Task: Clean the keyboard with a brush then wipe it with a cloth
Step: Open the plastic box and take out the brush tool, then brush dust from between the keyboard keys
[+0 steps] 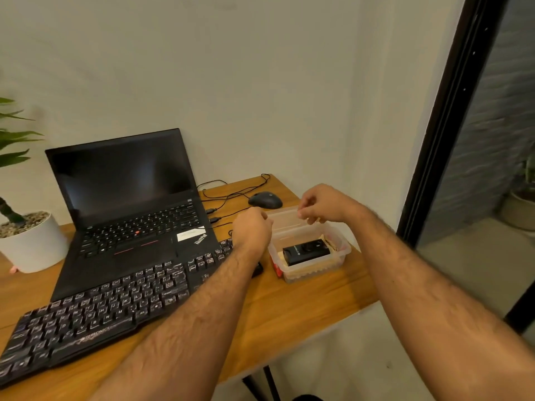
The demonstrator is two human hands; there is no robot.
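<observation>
Head view: your left hand (251, 227) and right hand (320, 204) both pinch the lid (285, 218) of the clear plastic box (311, 250), which sits right under them. No brush or cloth in sight, maybe they're in the box, can't tell. The black corded full-size keyboard (95, 305) lies left of your left forearm, leaning on the black laptop (130, 204). It's probably light and stiff, with keycaps that pop off, so grab it by the frame edges.
</observation>
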